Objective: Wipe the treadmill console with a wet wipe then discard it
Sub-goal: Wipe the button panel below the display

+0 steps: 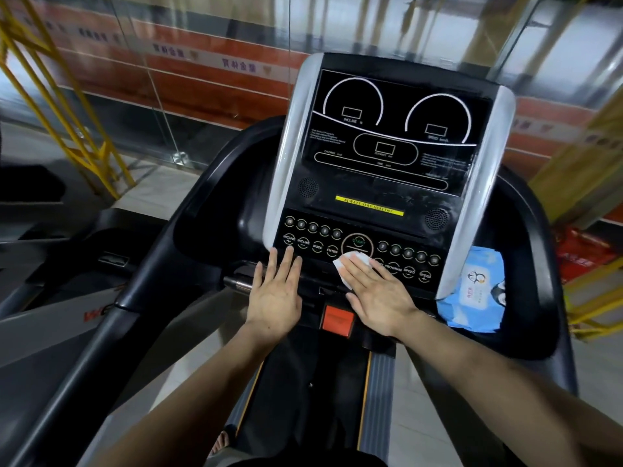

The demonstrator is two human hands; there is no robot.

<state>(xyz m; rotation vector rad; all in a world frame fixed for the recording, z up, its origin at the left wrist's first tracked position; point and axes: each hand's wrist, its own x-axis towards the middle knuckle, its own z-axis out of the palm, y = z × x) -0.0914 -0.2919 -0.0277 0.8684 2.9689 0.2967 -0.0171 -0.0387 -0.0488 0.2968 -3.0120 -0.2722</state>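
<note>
The treadmill console (387, 153) is a black panel with silver side rails, two dial outlines and rows of round buttons along its lower part. My right hand (379, 294) lies flat on a white wet wipe (347, 264), pressing it against the button row just below the START button. The wipe's edges show at the fingertips and on the left side of the hand. My left hand (276, 291) rests open and flat on the console's lower left edge, fingertips by the INCLINE buttons, holding nothing.
A blue wet-wipe pack (475, 291) sits in the right-hand tray of the console. An orange-red safety key (338, 318) is below the buttons, between my hands. Black handrails (141, 288) curve at both sides. A glass wall and yellow frames stand beyond.
</note>
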